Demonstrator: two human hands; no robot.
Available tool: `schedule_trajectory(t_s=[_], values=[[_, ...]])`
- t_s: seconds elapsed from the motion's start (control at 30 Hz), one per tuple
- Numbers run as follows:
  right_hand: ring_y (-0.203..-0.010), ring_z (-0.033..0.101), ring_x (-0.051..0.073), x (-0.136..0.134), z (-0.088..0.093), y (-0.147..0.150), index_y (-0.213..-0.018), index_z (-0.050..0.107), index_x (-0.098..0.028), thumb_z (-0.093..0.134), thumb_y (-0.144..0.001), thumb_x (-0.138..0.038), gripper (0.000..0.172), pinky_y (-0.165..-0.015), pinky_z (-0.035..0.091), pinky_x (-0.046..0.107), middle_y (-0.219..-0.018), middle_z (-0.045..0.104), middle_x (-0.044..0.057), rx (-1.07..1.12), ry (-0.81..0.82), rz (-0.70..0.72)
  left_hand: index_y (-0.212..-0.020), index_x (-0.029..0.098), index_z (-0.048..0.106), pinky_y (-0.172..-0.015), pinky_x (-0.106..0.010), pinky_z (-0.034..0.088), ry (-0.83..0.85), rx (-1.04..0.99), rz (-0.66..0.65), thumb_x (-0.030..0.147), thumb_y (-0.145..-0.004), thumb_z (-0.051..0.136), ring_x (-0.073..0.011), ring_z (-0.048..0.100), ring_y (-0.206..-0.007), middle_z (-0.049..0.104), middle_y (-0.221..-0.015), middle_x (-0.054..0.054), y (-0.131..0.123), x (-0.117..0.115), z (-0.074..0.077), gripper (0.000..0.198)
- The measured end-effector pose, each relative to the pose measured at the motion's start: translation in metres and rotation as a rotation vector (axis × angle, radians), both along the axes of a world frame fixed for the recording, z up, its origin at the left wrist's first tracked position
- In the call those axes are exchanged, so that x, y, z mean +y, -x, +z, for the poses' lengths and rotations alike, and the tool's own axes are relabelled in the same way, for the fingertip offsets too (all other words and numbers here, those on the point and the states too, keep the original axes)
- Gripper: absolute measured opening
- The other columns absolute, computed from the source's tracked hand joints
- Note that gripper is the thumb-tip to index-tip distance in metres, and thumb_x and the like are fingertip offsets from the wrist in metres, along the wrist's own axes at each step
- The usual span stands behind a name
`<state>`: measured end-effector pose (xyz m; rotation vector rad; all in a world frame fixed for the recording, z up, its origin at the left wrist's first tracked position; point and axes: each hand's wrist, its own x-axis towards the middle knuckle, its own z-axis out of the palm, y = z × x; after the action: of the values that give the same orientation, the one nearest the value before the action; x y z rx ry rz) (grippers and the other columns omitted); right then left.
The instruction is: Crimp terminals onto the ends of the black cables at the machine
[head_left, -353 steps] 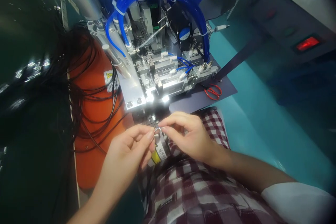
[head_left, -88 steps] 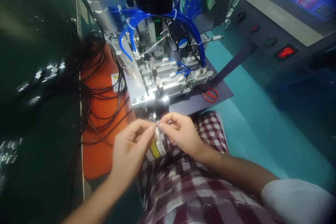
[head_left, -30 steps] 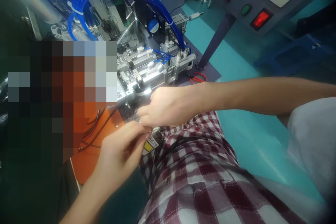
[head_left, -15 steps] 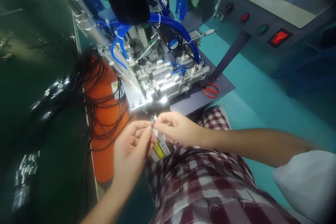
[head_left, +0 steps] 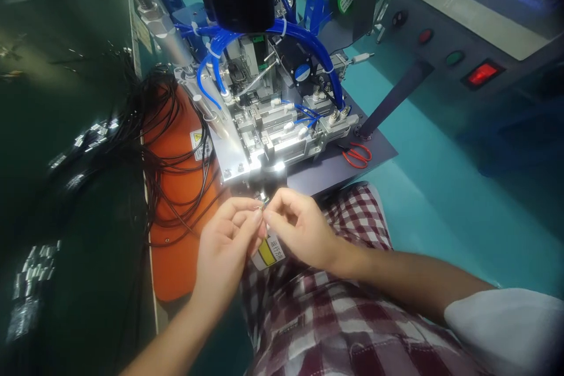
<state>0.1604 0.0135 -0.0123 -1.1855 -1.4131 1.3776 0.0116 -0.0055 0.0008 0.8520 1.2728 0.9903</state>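
Observation:
My left hand (head_left: 225, 247) and my right hand (head_left: 298, 227) meet fingertip to fingertip just below the lit front edge of a small metal machine (head_left: 268, 129). Both pinch a tiny metal part (head_left: 263, 205) on a thin wire between thumb and forefinger. The part is too small to name. Under the hands is a plaid cloth (head_left: 326, 305) and a yellow-and-white label (head_left: 269, 251).
A bundle of black cables (head_left: 145, 129) lies over an orange pad (head_left: 176, 229) on the left. Blue hoses (head_left: 304, 35) arch over the machine. Red scissors (head_left: 358, 155) lie on the dark base plate. A control box with a lit red switch (head_left: 482, 74) stands at right.
The view has shifted a little since half a second ago. My right forearm has drawn nearer my body. Both hands stay pinched together at the same spot below the machine.

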Motion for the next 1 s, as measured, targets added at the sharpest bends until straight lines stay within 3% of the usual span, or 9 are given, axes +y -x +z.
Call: schedule_trajectory(t_s=[0.1,0.2,0.37,0.57,0.7,0.9,1.0], values=[[-0.063,0.053,0.012,-0.005,-0.004,0.004,-0.069,0.054,-0.02,0.057,-0.088,-0.021,0.018,-0.061,0.043,0.025,-0.07,0.06,-0.001,-0.08,-0.086,-0.059,-0.091,0.018,0.065,-0.044,-0.015,0.032,0.035,-0.035,0.024,0.039,-0.08,0.078,-0.0054,0.044,-0.047,0.057,-0.057,0.004,0.0,0.002,0.0,0.027],[-0.062,0.052,0.011,-0.006,-0.006,0.003,-0.071,0.053,-0.02,0.058,-0.089,-0.024,0.019,-0.061,0.042,0.025,-0.068,0.057,-0.003,-0.105,-0.054,-0.039,-0.084,0.017,0.066,-0.042,-0.015,0.028,0.074,-0.047,0.027,0.037,-0.078,0.08,-0.0044,0.04,-0.045,0.055,-0.054,0.004,0.0,0.004,0.001,0.025],[-0.059,0.046,0.011,-0.009,0.002,-0.001,-0.067,0.049,-0.02,0.056,-0.085,-0.018,0.019,-0.059,0.036,0.026,-0.066,0.052,-0.004,-0.19,-0.209,-0.029,-0.075,0.017,0.069,-0.042,-0.017,0.025,0.068,-0.023,0.057,0.032,-0.077,0.078,-0.0038,0.035,-0.041,0.046,-0.046,0.006,-0.002,0.003,0.003,0.018],[-0.061,0.048,0.011,-0.013,-0.001,0.0,-0.068,0.051,-0.02,0.057,-0.085,-0.021,0.018,-0.061,0.039,0.025,-0.066,0.054,-0.004,-0.092,0.024,0.001,-0.077,0.015,0.069,-0.041,-0.017,0.023,0.096,-0.105,0.065,0.03,-0.079,0.075,-0.0015,0.037,-0.038,0.058,-0.057,0.003,-0.005,0.002,0.003,0.016],[-0.06,0.048,0.011,-0.011,-0.002,0.0,-0.068,0.052,-0.02,0.057,-0.084,-0.02,0.017,-0.06,0.04,0.024,-0.065,0.056,-0.004,-0.077,0.076,0.017,-0.082,0.016,0.068,-0.04,-0.017,0.021,0.127,-0.129,0.045,0.037,-0.082,0.074,-0.0014,0.035,-0.038,0.06,-0.058,0.002,-0.003,0.003,0.002,0.021],[-0.059,0.047,0.011,-0.008,0.004,-0.006,-0.065,0.05,-0.02,0.057,-0.083,-0.019,0.02,-0.057,0.038,0.024,-0.063,0.053,-0.004,-0.19,-0.078,-0.017,-0.075,0.015,0.069,-0.042,-0.016,0.019,0.163,-0.02,-0.01,0.041,-0.071,0.084,-0.0021,0.031,-0.043,0.048,-0.05,0.005,0.001,0.004,0.001,0.03],[-0.056,0.05,0.009,-0.006,0.003,-0.015,-0.071,0.058,-0.018,0.063,-0.085,-0.022,0.016,-0.056,0.04,0.024,-0.066,0.058,-0.003,-0.202,-0.138,0.05,-0.069,0.015,0.069,-0.042,-0.017,0.017,0.161,-0.003,-0.015,0.043,-0.07,0.083,-0.0017,0.027,-0.042,0.046,-0.05,0.005,0.002,0.005,0.002,0.031]])
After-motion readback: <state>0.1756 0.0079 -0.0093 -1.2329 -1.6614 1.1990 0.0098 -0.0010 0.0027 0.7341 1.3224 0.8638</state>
